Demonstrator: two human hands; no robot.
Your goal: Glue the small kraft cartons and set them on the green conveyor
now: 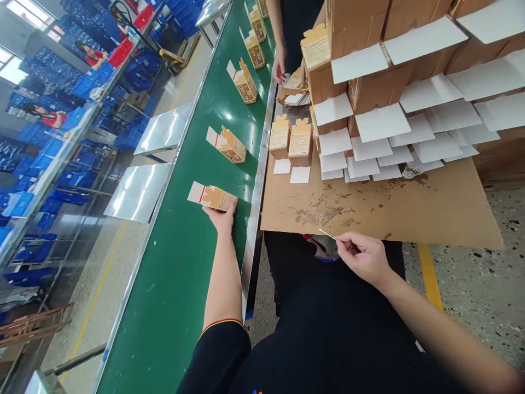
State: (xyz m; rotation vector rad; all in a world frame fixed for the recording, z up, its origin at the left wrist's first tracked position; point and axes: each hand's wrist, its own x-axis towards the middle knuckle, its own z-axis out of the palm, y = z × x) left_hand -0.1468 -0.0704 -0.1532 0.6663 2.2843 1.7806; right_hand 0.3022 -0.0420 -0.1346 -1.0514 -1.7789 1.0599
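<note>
In the head view, a long, flat green conveyor belt with metal edges slants from the lower left towards the top middle. The left hand reaches over the belt's right edge and grasps a small brown cardboard carton with a white flap, its thumb on the carton's right end and its other fingers along the near side. This carton lies over the belt, its white flap pointing towards the belt's left edge. Farther up the belt stands a spaced row of similar brown cartons with raised white flaps. To the right of the belt, the right hand pinches a thin, pale stick between thumb and fingers, just at the near edge of a brown, cardboard-covered surface with dark stains. On that surface, just beside the belt's right edge, two upright brown cartons with scalloped tops stand side by side, their white flaps turned down towards the person. Farther right of the belt rises a tall stack of brown cartons with white flaps sticking out. Beyond the two upright cartons, near the belt, a co-worker's hand hovers beside a pile of flat brown and white cardboard pieces; whether it touches them I cannot tell. Left of the belt are two shiny metal panels.
</note>
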